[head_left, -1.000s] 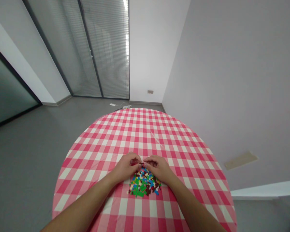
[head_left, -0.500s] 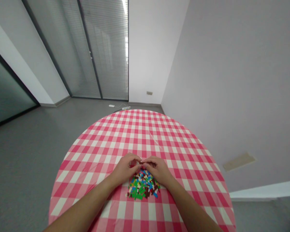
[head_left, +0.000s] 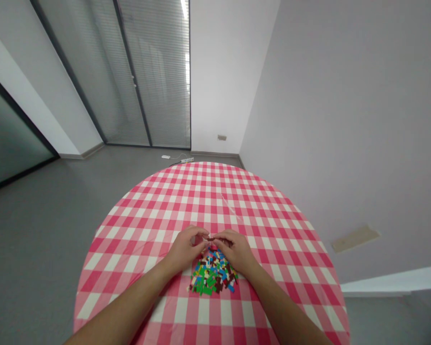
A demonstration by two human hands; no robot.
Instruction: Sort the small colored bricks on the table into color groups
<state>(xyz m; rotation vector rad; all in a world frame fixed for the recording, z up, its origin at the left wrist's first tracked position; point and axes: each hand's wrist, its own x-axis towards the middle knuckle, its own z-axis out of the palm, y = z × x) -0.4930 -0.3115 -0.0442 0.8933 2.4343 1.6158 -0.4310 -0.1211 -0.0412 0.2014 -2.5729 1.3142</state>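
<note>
My left hand and my right hand meet fingertip to fingertip just beyond a heap of small building bricks. Between the pinched fingers of both hands is a small dark brown building brick; whether it is one piece or several joined cannot be made out. The heap mixes green, blue, brown, white, red and yellow pieces, with the green ones mostly at its near left. Some bricks at the far end of the heap are partly hidden by my fingers.
A pink-and-white checked cloth covers the round table. Beyond its far edge, a white power strip with a cable lies on the grey floor. A pale wall stands close on the right.
My fingertips have moved slightly apart and up, so the brown brick between them shows more clearly. The heap looks the same.
</note>
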